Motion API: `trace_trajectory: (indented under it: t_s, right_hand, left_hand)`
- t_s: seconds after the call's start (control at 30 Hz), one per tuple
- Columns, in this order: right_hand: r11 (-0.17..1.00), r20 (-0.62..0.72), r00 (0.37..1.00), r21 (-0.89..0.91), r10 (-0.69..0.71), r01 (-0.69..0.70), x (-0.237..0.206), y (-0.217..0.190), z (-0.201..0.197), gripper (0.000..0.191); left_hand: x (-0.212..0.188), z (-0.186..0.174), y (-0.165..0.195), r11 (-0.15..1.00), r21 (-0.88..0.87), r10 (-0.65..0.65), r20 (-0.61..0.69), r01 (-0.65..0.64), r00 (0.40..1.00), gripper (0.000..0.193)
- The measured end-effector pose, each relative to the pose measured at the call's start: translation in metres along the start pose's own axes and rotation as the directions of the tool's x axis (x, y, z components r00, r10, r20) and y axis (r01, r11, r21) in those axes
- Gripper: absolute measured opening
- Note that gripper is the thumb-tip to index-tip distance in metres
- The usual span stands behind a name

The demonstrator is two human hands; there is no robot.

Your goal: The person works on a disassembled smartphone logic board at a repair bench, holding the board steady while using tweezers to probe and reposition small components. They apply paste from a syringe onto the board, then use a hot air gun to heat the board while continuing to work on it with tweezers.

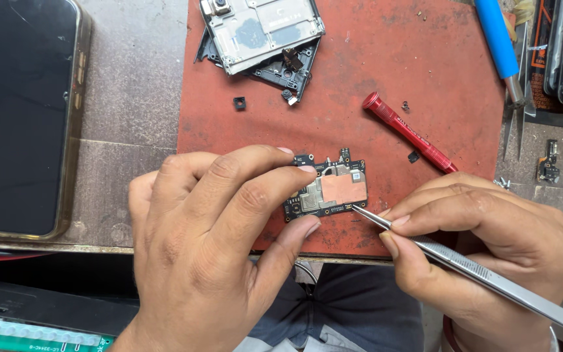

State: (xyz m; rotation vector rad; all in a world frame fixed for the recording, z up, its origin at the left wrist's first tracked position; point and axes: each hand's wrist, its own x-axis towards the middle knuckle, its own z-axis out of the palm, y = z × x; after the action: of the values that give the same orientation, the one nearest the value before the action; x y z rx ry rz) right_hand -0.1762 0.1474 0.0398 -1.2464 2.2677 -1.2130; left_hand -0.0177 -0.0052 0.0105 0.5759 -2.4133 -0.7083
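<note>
left hand (210, 241) pinches the bare circuit board (326, 190) on the red mat (360, 78), frame (262, 29) already off, while right hand (483, 221) clamps tweezers (464, 264) at its edge.

A phone repair workshop: worn red mat (386, 58), dismantled phone frame (262, 29), red screwdriver (408, 132), loose circuit board (327, 190).

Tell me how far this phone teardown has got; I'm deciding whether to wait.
Done: the circuit board is out on the red mat, and the metal frame lies apart. In hand: the left hand pinches the board while the right hand sets tweezers at its lower edge. Left: the copper shield is still on.
</note>
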Motion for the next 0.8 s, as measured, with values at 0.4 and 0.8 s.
trace_trajectory:
  t_s: [0.4,0.8]
  right_hand:
    - [1.0,0.02,1.0,-0.011,-0.013,0.014,0.0014,0.0015,-0.0013,0.022]
    - [0.999,0.006,1.0,-0.031,-0.026,0.026,-0.0002,0.0018,-0.0009,0.022]
  left_hand:
    - [0.0008,-0.0025,0.001,0.999,-0.036,0.016,0.011,-0.015,1.0,0.043]
    - [0.0022,-0.002,0.0013,1.0,-0.018,0.014,0.0,-0.014,1.0,0.038]
